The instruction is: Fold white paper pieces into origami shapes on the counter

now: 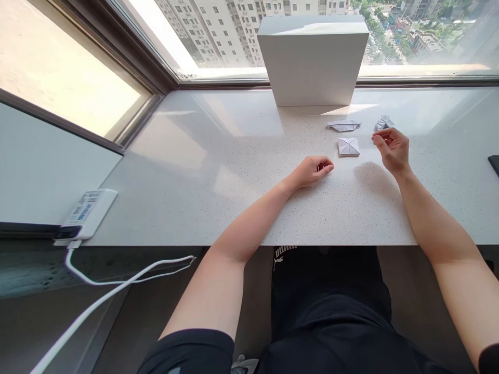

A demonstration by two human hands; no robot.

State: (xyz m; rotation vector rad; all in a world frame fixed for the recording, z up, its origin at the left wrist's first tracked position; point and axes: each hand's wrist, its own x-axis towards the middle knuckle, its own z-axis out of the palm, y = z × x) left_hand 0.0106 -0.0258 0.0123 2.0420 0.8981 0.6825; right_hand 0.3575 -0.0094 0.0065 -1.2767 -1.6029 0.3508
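Three folded pieces of white paper lie on the counter. A flat square shows crossing diagonal creases. Behind it is a long, narrow folded strip. Farther right is a faceted, roundish folded paper, partly covered by my right hand. My right hand is raised just in front of that piece, thumb and forefinger pinched together, with nothing visible between them. My left hand rests on the counter, to the near left of the square, its fingers loosely curled closed and no object showing in it.
A large white box stands against the window at the back of the speckled white counter. A white power bank with a cable lies at the left front edge. A dark object shows at the far right.
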